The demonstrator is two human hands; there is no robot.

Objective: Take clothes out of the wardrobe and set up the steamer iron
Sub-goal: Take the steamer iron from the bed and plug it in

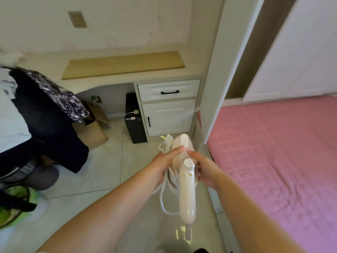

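A white and pale pink handheld steamer iron [187, 187] hangs over the tiled floor in the middle of the view, head pointing away from me. My left hand [164, 163] grips its left side together with the bundled white power cord [165, 194], whose plug [166, 141] sticks up beside the head. My right hand [204, 170] holds the right side near the round dial. Dark clothes [47, 121] with a patterned piece lie draped over something at the left.
A cream desk [127, 77] with a wooden board, a drawer and a cupboard door stands ahead; a wall socket [77, 19] is above it. A black computer tower [135, 123] and a cardboard box [93, 130] sit beneath. A pink bed [282, 161] fills the right.
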